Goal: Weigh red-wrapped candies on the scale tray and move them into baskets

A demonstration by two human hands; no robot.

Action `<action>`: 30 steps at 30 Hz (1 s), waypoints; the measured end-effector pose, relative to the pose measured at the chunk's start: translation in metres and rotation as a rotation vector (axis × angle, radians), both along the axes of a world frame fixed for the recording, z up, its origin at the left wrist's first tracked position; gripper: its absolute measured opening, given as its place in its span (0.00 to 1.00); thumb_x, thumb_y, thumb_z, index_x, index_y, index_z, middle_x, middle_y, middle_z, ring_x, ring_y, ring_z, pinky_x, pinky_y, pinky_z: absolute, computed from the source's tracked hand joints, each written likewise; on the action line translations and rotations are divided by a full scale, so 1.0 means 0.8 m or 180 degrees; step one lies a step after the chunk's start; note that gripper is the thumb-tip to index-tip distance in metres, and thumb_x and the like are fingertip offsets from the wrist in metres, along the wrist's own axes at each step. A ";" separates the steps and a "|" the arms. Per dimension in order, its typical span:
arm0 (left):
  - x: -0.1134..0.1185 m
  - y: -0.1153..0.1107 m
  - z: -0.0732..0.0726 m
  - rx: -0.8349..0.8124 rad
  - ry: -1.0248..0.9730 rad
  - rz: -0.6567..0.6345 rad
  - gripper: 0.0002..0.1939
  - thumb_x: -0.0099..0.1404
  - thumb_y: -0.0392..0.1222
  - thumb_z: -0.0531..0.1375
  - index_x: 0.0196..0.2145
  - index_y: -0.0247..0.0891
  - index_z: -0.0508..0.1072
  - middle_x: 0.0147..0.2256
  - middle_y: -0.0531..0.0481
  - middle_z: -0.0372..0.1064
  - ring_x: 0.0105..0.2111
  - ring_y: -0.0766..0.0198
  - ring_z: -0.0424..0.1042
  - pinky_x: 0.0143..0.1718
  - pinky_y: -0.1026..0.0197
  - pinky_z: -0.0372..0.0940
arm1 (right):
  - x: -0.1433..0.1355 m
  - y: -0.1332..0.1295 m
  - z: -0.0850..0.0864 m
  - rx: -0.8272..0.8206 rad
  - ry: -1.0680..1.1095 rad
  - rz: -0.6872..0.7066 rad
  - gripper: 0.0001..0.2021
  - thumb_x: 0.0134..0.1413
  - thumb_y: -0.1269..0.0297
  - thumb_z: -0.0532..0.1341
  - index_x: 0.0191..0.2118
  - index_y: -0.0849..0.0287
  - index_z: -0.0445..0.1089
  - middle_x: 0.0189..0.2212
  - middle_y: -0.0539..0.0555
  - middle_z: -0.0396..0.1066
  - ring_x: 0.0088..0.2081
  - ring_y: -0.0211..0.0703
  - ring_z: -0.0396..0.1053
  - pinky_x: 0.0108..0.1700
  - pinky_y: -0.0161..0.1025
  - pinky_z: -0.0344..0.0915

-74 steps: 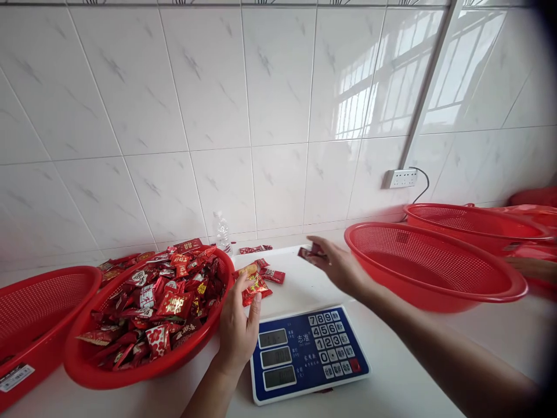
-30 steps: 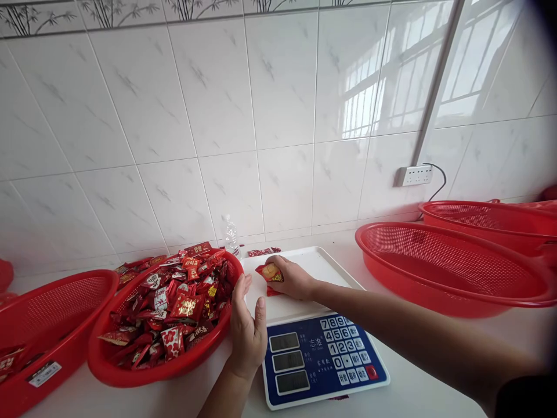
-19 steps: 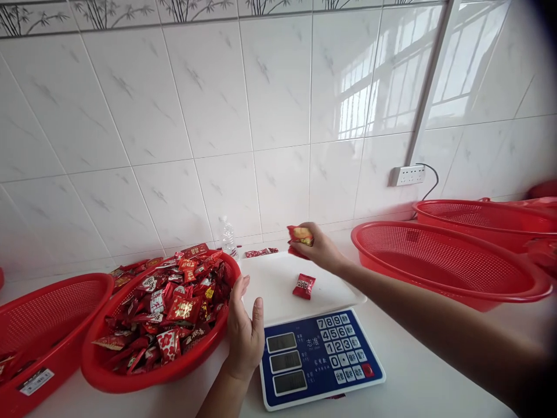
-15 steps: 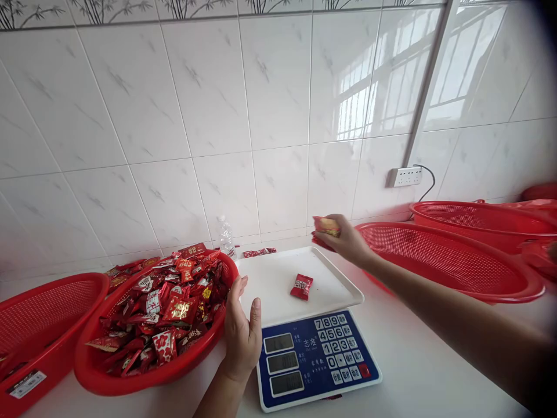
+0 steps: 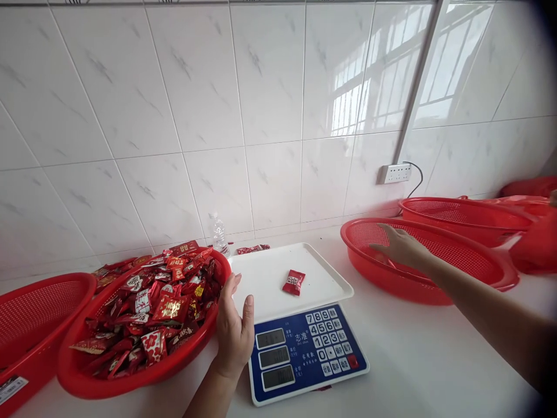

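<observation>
My left hand is open, thumb apart from the fingers, between the rim of a full red basket and a digital scale. Red wrapped candies are heaped in that basket. One red candy packet lies on the white tray of the scale. Over a second red basket, to the right of the scale, my right hand reaches with fingers stretched apart and nothing visible in them. Part of that basket's inside is hidden behind my hand and forearm.
Another red basket stands at the far left, and one more at the back right. A clear plastic bottle and loose packets are near the tiled wall. Red plastic bags sit at the right.
My right hand has moved right, from beyond the tray to over the right basket, and has let go of the candy packets. My left hand stays beside the full basket.
</observation>
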State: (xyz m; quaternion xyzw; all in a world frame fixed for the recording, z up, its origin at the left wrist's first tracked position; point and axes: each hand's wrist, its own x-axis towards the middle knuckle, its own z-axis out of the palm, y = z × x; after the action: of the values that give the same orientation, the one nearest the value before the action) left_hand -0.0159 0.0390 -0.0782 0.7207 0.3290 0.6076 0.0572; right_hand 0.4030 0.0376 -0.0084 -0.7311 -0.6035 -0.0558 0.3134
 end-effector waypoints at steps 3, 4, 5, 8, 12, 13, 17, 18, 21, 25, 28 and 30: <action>0.000 0.000 0.000 0.0012 0.0030 0.0008 0.25 0.70 0.39 0.51 0.62 0.40 0.50 0.54 0.36 0.61 0.54 0.53 0.64 0.52 0.45 0.63 | -0.050 0.009 -0.002 -0.0282 -0.0096 0.0242 0.29 0.52 0.46 0.55 0.57 0.58 0.63 0.56 0.68 0.63 0.58 0.75 0.56 0.52 0.68 0.58; -0.001 -0.001 0.001 0.0015 0.0032 0.0017 0.25 0.70 0.39 0.51 0.62 0.40 0.50 0.54 0.36 0.61 0.54 0.53 0.64 0.52 0.45 0.63 | -0.073 0.011 -0.002 -0.0396 -0.0143 0.0490 0.27 0.54 0.49 0.55 0.57 0.57 0.63 0.57 0.65 0.63 0.58 0.69 0.58 0.54 0.64 0.60; -0.001 -0.001 0.001 0.0015 0.0033 0.0027 0.24 0.70 0.39 0.51 0.62 0.40 0.51 0.54 0.36 0.62 0.54 0.53 0.64 0.52 0.45 0.63 | -0.097 0.012 -0.002 -0.0509 -0.0194 0.0789 0.26 0.55 0.51 0.55 0.58 0.55 0.63 0.58 0.62 0.62 0.58 0.64 0.59 0.55 0.60 0.61; -0.001 -0.002 0.003 -0.0007 0.0042 0.0039 0.24 0.70 0.40 0.50 0.61 0.40 0.52 0.54 0.36 0.62 0.53 0.53 0.65 0.52 0.45 0.64 | -0.166 0.009 -0.002 -0.0852 -0.0370 0.1748 0.24 0.54 0.55 0.60 0.58 0.46 0.65 0.61 0.51 0.60 0.61 0.54 0.56 0.59 0.52 0.58; -0.001 -0.003 0.005 -0.0045 0.0110 0.0070 0.23 0.70 0.40 0.50 0.61 0.40 0.52 0.54 0.37 0.62 0.53 0.53 0.65 0.51 0.45 0.64 | -0.221 0.003 -0.006 -0.1026 -0.0522 0.2477 0.19 0.55 0.64 0.58 0.53 0.42 0.69 0.55 0.45 0.68 0.57 0.45 0.63 0.57 0.44 0.61; -0.001 -0.003 0.005 -0.0042 0.0129 0.0073 0.23 0.70 0.40 0.50 0.61 0.40 0.52 0.54 0.37 0.62 0.53 0.53 0.65 0.51 0.45 0.64 | -0.227 0.003 -0.009 -0.0984 -0.0541 0.2475 0.17 0.57 0.64 0.57 0.52 0.43 0.70 0.53 0.47 0.70 0.54 0.46 0.66 0.55 0.44 0.63; -0.001 -0.002 0.003 -0.0021 0.0178 0.0052 0.22 0.70 0.39 0.50 0.61 0.40 0.52 0.54 0.37 0.62 0.53 0.54 0.65 0.52 0.46 0.64 | -0.225 0.007 -0.012 -0.0744 -0.0576 0.1908 0.14 0.61 0.63 0.52 0.46 0.50 0.74 0.42 0.54 0.76 0.43 0.51 0.72 0.45 0.48 0.67; -0.001 -0.002 0.002 -0.0011 0.0185 0.0048 0.22 0.70 0.39 0.50 0.61 0.39 0.52 0.54 0.37 0.62 0.53 0.54 0.65 0.52 0.46 0.64 | -0.218 0.007 -0.009 -0.0691 -0.0568 0.1692 0.15 0.61 0.63 0.51 0.45 0.50 0.73 0.41 0.55 0.76 0.42 0.51 0.73 0.42 0.48 0.68; 0.000 -0.002 0.001 0.0022 0.0187 0.0053 0.22 0.70 0.39 0.50 0.61 0.40 0.52 0.54 0.37 0.62 0.53 0.54 0.65 0.52 0.46 0.64 | -0.180 0.005 0.009 -0.0481 -0.0498 0.0929 0.18 0.64 0.60 0.45 0.49 0.52 0.70 0.46 0.58 0.74 0.43 0.56 0.72 0.37 0.49 0.68; 0.000 -0.003 0.002 0.0017 0.0187 0.0095 0.22 0.70 0.40 0.50 0.60 0.39 0.52 0.53 0.37 0.63 0.53 0.54 0.65 0.52 0.46 0.64 | -0.113 -0.004 0.030 -0.0247 -0.0377 0.0006 0.24 0.64 0.55 0.40 0.53 0.57 0.66 0.52 0.67 0.68 0.49 0.69 0.67 0.35 0.58 0.65; 0.000 -0.003 0.002 0.0001 0.0196 0.0091 0.21 0.70 0.40 0.50 0.60 0.39 0.53 0.53 0.37 0.64 0.53 0.54 0.66 0.52 0.47 0.64 | -0.086 -0.008 0.022 -0.0235 -0.0321 -0.0285 0.25 0.60 0.54 0.46 0.53 0.65 0.67 0.51 0.77 0.67 0.50 0.81 0.64 0.35 0.68 0.63; 0.000 -0.003 0.001 -0.0032 0.0211 0.0088 0.21 0.70 0.40 0.50 0.60 0.38 0.53 0.53 0.37 0.63 0.53 0.54 0.65 0.52 0.47 0.64 | -0.094 -0.009 0.008 -0.0217 -0.0317 -0.0138 0.25 0.56 0.55 0.53 0.53 0.67 0.67 0.53 0.77 0.65 0.54 0.82 0.61 0.42 0.70 0.62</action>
State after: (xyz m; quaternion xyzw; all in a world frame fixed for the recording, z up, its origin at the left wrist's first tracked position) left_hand -0.0162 0.0367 -0.0772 0.7355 0.3437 0.5824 0.0415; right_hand 0.3278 0.0306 -0.0023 -0.7505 -0.6039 -0.0782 0.2566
